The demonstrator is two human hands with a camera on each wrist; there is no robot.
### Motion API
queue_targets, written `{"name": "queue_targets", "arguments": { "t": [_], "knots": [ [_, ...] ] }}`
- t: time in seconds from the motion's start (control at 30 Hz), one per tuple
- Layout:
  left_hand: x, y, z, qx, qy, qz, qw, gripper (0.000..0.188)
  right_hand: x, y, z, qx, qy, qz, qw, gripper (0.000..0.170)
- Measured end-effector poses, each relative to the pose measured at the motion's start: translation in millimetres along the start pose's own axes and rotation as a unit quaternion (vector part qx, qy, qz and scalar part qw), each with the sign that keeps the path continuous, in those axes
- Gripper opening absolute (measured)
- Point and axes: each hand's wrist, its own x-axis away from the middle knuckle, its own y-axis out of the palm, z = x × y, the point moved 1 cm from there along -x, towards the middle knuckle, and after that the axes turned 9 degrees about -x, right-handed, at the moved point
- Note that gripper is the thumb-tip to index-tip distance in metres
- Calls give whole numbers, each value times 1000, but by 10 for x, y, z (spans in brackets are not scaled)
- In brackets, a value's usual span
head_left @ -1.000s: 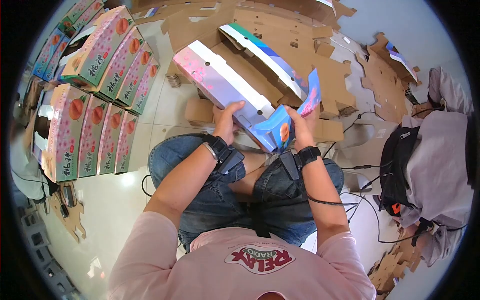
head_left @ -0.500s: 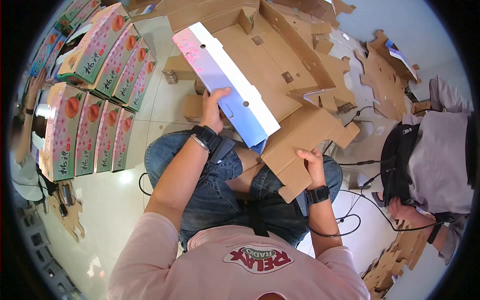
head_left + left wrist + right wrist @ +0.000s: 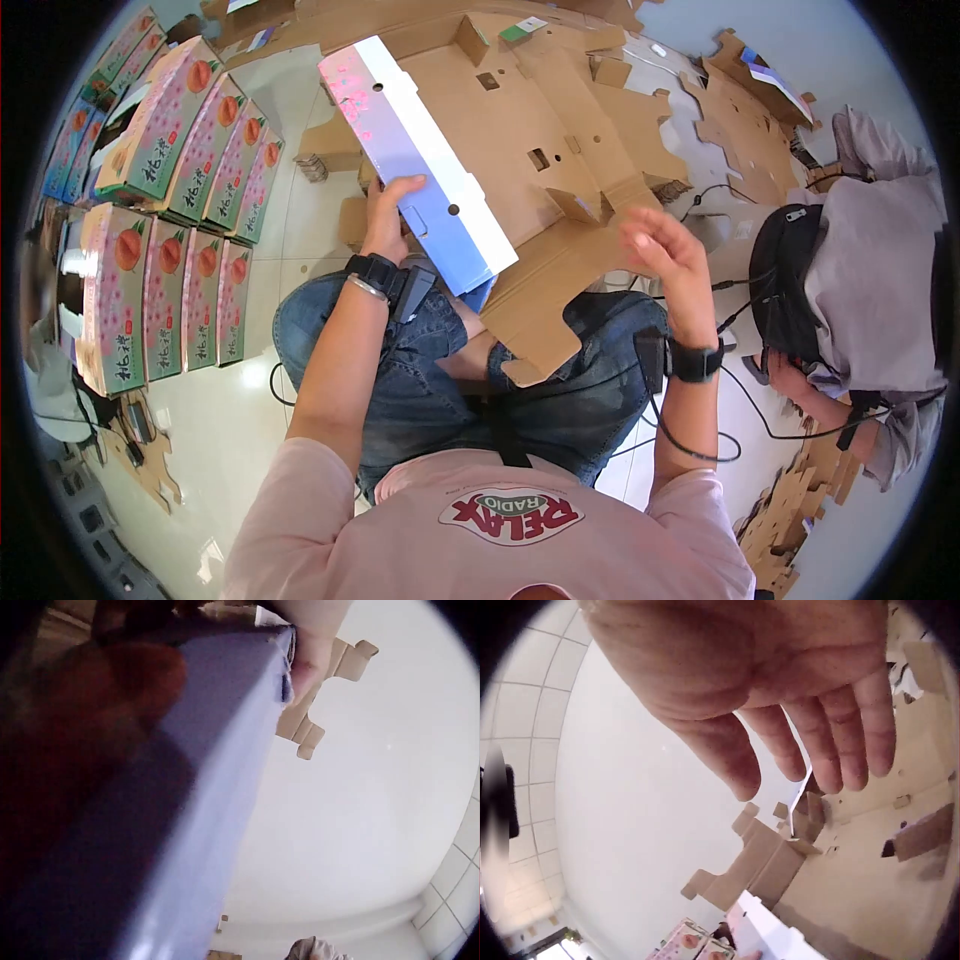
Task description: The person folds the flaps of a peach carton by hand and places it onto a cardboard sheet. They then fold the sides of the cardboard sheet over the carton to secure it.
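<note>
In the head view a partly folded cardboard carton (image 3: 530,130) lies over the lap, brown inside facing up. Its standing side wall (image 3: 440,165) is printed pink, purple and blue, with a white top strip and round holes. My left hand (image 3: 388,222) grips this wall, thumb on the printed face; the left wrist view shows the purple wall (image 3: 225,772) up close. The near end flap (image 3: 545,300) lies folded outward above my knees. My right hand (image 3: 672,265) is raised right of that flap, holding nothing; the right wrist view shows its fingers (image 3: 832,742) extended.
Stacked printed peach boxes (image 3: 165,290) stand at the left. Flattened brown cardboard (image 3: 745,130) lies at the back right. Another person in grey (image 3: 870,290) sits at the right, with black cables (image 3: 760,400) between us. Small brown cardboard pieces (image 3: 335,150) stand beyond my left knee.
The near end flap was upright in my right hand, then folded outward; the right hand has let go and lifted right. The carton's far wall has opened outward. My left hand keeps its grip.
</note>
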Motion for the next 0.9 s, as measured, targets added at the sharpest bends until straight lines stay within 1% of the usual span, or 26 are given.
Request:
{"name": "queue_targets", "arguments": {
  "t": [0.03,0.07,0.13,0.17,0.23,0.27,0.33,0.37,0.43,0.47,0.53,0.57,0.63,0.67,0.73,0.77,0.83,0.87,0.9],
  "knots": [
    [9,0,25,12,-14,-11,1000,56,-101,-14,-6,35,-38,8,999,47],
    [24,2,54,11,-14,-15,1000,56,-213,-54,64,36,-39,11,999,47],
    [59,14,137,-3,5,-17,1000,56,-436,-151,334,97,-17,-21,995,66],
    [59,13,143,-2,12,-13,1000,55,-503,-186,433,97,-18,-19,995,66],
    [73,14,186,4,14,-19,1000,56,-610,-232,595,141,35,-39,989,82],
    [67,11,199,10,16,-24,1000,56,-657,-274,667,141,36,-37,989,82],
    [1,-36,169,15,19,-28,999,56,-703,-321,725,144,90,-44,984,92],
    [-31,-60,152,22,23,-30,999,56,-705,-355,732,143,91,-43,985,92],
    [-69,-104,142,42,9,-25,999,56,-666,-338,640,135,165,-11,977,93],
    [-85,-114,131,63,-3,-19,998,57,-692,-385,761,134,166,-10,977,93],
    [-65,-96,171,67,-4,-17,998,57,-788,-497,1174,101,174,-37,979,84],
    [-62,-88,188,72,-3,-13,997,57,-805,-494,1259,100,174,-37,979,84],
    [-79,-86,190,69,-6,-21,997,57,-820,-424,1392,59,202,-148,966,74],
    [-74,-89,184,67,-12,-31,997,57,-849,-399,1446,57,203,-150,966,74],
    [-75,-78,167,44,-1,-26,999,56,-903,-329,1458,194,150,-161,956,66],
    [-79,-57,164,25,12,-21,999,55,-917,-316,1441,194,149,-161,956,66],
    [-18,21,239,21,10,-26,999,55,-935,-211,1226,87,152,-82,981,73],
    [6,50,263,16,8,-31,999,54,-976,-169,1180,86,152,-84,981,73],
    [11,51,259,15,7,-29,999,54,-1027,-136,1152,-3,201,-33,979,78]
  ]
}}
